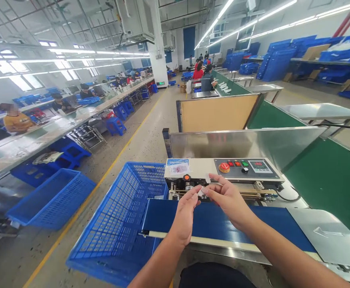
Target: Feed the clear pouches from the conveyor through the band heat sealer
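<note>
Over the blue conveyor belt [169, 216] of a band sealer, my left hand [186, 214] and my right hand [229, 199] meet fingertip to fingertip. Both pinch a small whitish piece [201, 192], which looks like a scrap of film or a little bag; its exact kind is too small to tell. A second pale bit [207, 178] shows by my right index finger. Just behind my hands runs the sealer's metal mechanism [247, 193], partly hidden by them. Its control panel [246, 168] carries a red stop button, smaller buttons and a lit red display.
At the belt's left end stands a large blue basket [103, 236]; another blue basket [53, 198] sits on the floor beyond. A metal partition [241, 143] rises behind the machine. A metal plate [327, 232] adjoins the belt on the right. Several people sit at far benches.
</note>
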Demonstrator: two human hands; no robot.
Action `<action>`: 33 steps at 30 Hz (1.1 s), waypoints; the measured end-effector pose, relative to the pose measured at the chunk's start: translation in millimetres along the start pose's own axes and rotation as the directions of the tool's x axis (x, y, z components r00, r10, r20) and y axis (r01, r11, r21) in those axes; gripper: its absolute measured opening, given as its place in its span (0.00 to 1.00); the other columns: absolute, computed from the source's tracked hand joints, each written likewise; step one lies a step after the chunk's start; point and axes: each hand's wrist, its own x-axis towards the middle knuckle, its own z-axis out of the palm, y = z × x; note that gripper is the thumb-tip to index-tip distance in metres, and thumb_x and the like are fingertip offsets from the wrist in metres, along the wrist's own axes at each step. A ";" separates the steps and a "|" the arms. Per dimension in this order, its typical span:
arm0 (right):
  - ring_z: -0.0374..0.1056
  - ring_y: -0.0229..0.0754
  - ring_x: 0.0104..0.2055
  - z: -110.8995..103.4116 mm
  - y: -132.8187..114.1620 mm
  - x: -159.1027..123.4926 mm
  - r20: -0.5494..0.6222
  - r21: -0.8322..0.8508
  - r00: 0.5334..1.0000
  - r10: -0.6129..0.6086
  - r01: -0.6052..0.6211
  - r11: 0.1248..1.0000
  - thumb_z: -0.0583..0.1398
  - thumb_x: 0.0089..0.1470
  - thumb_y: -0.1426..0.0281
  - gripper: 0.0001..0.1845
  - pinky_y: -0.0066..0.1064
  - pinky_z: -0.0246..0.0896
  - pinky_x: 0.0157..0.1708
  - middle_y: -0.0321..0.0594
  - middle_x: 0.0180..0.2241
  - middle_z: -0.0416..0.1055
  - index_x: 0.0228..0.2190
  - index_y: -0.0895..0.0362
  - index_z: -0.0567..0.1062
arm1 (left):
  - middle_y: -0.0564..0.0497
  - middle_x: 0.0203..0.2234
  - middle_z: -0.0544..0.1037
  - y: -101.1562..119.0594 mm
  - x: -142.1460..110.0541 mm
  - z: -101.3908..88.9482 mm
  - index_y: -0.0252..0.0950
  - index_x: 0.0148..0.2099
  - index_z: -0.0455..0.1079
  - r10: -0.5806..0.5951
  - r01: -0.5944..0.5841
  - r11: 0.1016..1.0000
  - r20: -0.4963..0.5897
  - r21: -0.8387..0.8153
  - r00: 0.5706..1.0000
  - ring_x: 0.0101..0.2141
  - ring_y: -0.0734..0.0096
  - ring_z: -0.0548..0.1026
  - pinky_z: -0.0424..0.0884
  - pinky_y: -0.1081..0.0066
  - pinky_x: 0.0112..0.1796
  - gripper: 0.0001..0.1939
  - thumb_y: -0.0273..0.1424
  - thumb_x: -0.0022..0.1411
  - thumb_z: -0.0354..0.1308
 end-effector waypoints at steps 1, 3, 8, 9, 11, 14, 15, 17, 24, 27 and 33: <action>0.71 0.42 0.32 3.1 1.3 1.8 0.016 -0.008 1.000 0.005 -0.005 1.000 0.79 0.41 0.52 0.52 0.33 0.65 0.33 0.36 0.30 0.79 0.61 0.57 0.67 | 0.42 0.56 0.82 1.1 -0.6 -2.3 0.41 0.55 0.84 0.011 -0.011 1.000 -0.019 0.012 1.000 0.59 0.49 0.74 0.67 0.57 0.58 0.27 0.51 0.60 0.71; 0.71 0.41 0.31 9.9 4.8 5.9 0.056 -0.036 0.998 0.007 -0.005 0.999 0.79 0.40 0.51 0.51 0.33 0.66 0.33 0.36 0.30 0.79 0.59 0.57 0.68 | 0.41 0.52 0.84 3.1 -0.7 -6.1 0.39 0.52 0.84 0.040 -0.039 0.999 -0.063 0.027 0.997 0.54 0.52 0.77 0.69 0.59 0.55 0.27 0.51 0.57 0.73; 0.73 0.45 0.35 23.9 7.0 32.1 0.092 -0.218 0.992 -0.084 0.102 0.971 0.74 0.44 0.42 0.41 0.34 0.68 0.34 0.41 0.33 0.80 0.51 0.55 0.77 | 0.43 0.40 0.85 3.9 6.5 -20.6 0.36 0.48 0.84 0.104 -0.113 0.993 -0.298 -0.014 0.949 0.43 0.62 0.80 0.73 0.65 0.46 0.28 0.52 0.53 0.76; 0.73 0.45 0.35 25.2 3.6 43.2 0.074 -0.289 0.990 -0.119 0.135 0.948 0.73 0.46 0.41 0.38 0.33 0.67 0.33 0.42 0.33 0.80 0.48 0.55 0.79 | 0.44 0.38 0.85 3.7 7.9 -25.8 0.35 0.47 0.84 0.113 -0.130 0.991 -0.349 -0.025 0.930 0.41 0.63 0.79 0.73 0.66 0.44 0.28 0.52 0.53 0.76; 0.71 0.44 0.33 27.4 -8.6 72.5 0.065 -0.443 0.977 -0.203 0.210 0.871 0.71 0.48 0.39 0.35 0.33 0.65 0.31 0.43 0.31 0.80 0.42 0.56 0.83 | 0.44 0.37 0.84 3.3 8.8 -37.9 0.35 0.47 0.83 0.128 -0.156 0.987 -0.415 -0.034 0.901 0.40 0.65 0.79 0.73 0.66 0.44 0.28 0.51 0.52 0.77; 0.68 0.42 0.29 35.6 -38.4 128.4 0.155 -0.585 0.940 -0.303 0.334 0.739 0.70 0.49 0.41 0.32 0.33 0.62 0.28 0.42 0.30 0.79 0.38 0.58 0.86 | 0.44 0.37 0.84 2.5 3.5 -57.6 0.34 0.46 0.84 0.134 -0.165 0.986 -0.468 -0.025 0.874 0.40 0.64 0.78 0.73 0.66 0.45 0.28 0.52 0.52 0.76; 0.69 0.42 0.30 40.4 -50.2 148.0 0.188 -0.606 0.928 -0.323 0.368 0.705 0.70 0.50 0.43 0.31 0.33 0.63 0.29 0.43 0.31 0.80 0.38 0.58 0.87 | 0.44 0.38 0.84 1.9 0.3 -64.0 0.35 0.45 0.84 0.134 -0.162 0.987 -0.485 -0.017 0.864 0.40 0.64 0.78 0.74 0.66 0.45 0.28 0.52 0.52 0.76; 0.71 0.43 0.32 52.8 -73.6 185.3 0.218 -0.644 0.904 -0.368 0.417 0.641 0.71 0.52 0.46 0.28 0.33 0.66 0.32 0.44 0.34 0.82 0.40 0.59 0.87 | 0.43 0.38 0.84 0.0 -7.6 -77.0 0.35 0.45 0.84 0.130 -0.154 0.988 -0.528 -0.002 0.840 0.41 0.63 0.79 0.74 0.66 0.45 0.29 0.53 0.52 0.75; 0.72 0.42 0.31 92.4 -107.6 261.3 0.282 -0.705 0.903 -0.324 0.424 0.569 0.77 0.44 0.51 0.55 0.32 0.66 0.32 0.40 0.32 0.82 0.67 0.60 0.68 | 0.42 0.38 0.85 -13.4 -41.6 -129.4 0.35 0.45 0.85 0.146 -0.189 0.982 -0.731 0.024 0.666 0.41 0.60 0.79 0.75 0.64 0.44 0.30 0.55 0.50 0.76; 0.72 0.41 0.30 95.4 -85.7 259.6 0.333 -0.693 0.924 -0.189 0.375 0.616 0.76 0.43 0.47 0.48 0.31 0.65 0.29 0.43 0.32 0.82 0.59 0.60 0.74 | 0.42 0.39 0.85 -20.5 -57.1 -151.8 0.35 0.45 0.84 0.145 -0.218 0.976 -0.795 0.016 0.589 0.42 0.59 0.80 0.75 0.63 0.45 0.32 0.55 0.49 0.76; 0.74 0.43 0.32 91.1 -49.8 252.5 0.491 -0.778 0.866 0.099 0.384 0.497 0.76 0.42 0.51 0.32 0.33 0.66 0.33 0.43 0.33 0.83 0.43 0.56 0.78 | 0.43 0.40 0.84 -28.2 -72.7 -175.4 0.35 0.49 0.83 0.130 -0.227 0.974 -0.847 0.011 0.516 0.43 0.59 0.80 0.74 0.64 0.43 0.35 0.56 0.48 0.76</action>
